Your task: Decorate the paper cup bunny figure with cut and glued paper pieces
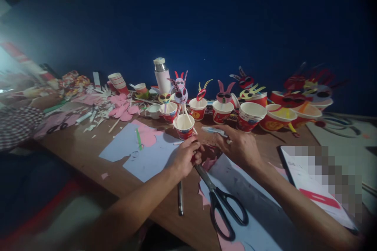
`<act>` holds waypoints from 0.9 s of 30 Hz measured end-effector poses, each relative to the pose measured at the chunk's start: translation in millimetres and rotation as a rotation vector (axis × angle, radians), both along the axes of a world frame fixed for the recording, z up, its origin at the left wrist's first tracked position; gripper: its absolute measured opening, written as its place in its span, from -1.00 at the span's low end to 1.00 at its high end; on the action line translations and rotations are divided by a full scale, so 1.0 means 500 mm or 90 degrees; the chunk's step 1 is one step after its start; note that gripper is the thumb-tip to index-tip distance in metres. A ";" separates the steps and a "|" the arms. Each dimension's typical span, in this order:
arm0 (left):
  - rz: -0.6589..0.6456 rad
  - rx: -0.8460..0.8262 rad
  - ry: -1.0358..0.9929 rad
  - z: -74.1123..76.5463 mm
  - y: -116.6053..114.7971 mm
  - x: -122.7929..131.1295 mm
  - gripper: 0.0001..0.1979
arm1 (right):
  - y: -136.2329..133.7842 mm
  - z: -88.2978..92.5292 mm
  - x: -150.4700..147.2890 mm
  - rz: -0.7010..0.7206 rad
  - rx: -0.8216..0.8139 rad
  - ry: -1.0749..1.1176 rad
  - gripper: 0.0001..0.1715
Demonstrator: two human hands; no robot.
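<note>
My left hand [188,156] is closed with the fingertips curled together, just in front of a red-and-white paper cup [185,130]. Anything inside those fingers is hidden. My right hand [240,145] grips a slim pale tube [214,130], its tip pointing left toward the cup. White strips rise from the cup to a pale rabbit-eared paper face [180,95] with dark glasses. Black-handled scissors [219,194] lie below my hands, blades partly under the left hand. Beside them is a dark pen [180,200].
Behind stand several decorated paper cups [223,111], a cup stack [251,115] and a thermos [162,76]. Pink cutouts and paper scraps [125,108] litter the left side. White sheets [159,160] lie on the table. A tablet-like panel [312,180] is at right, a person's checked sleeve [20,127] at left.
</note>
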State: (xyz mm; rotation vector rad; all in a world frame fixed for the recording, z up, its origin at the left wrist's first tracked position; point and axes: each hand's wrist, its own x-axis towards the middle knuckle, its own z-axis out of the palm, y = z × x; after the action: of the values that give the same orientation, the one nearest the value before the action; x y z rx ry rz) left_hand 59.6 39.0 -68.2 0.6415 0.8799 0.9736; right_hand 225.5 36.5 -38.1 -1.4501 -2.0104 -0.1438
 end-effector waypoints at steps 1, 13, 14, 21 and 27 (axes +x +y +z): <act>-0.007 -0.008 0.002 0.002 -0.001 -0.003 -0.78 | 0.001 0.001 0.003 0.002 -0.006 0.030 -0.69; -0.060 0.142 0.300 0.103 0.024 -0.198 -0.79 | 0.005 0.018 0.004 0.040 -0.052 0.314 -0.68; -0.026 0.188 0.373 0.100 0.046 -0.207 -0.79 | 0.002 0.018 0.001 0.047 -0.050 0.318 -0.68; 0.014 0.316 0.545 0.059 0.132 -0.204 -0.82 | -0.022 0.023 -0.009 0.129 0.003 0.350 -0.72; -0.010 0.374 0.609 0.058 0.123 -0.207 -0.78 | -0.026 0.031 -0.018 0.162 0.028 0.324 -0.74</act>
State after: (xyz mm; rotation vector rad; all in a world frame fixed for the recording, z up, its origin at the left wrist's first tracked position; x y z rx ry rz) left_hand -44.1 100.7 -39.0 1.6936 1.4156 0.8977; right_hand 216.6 23.6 -22.9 -1.0560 -1.7313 0.2643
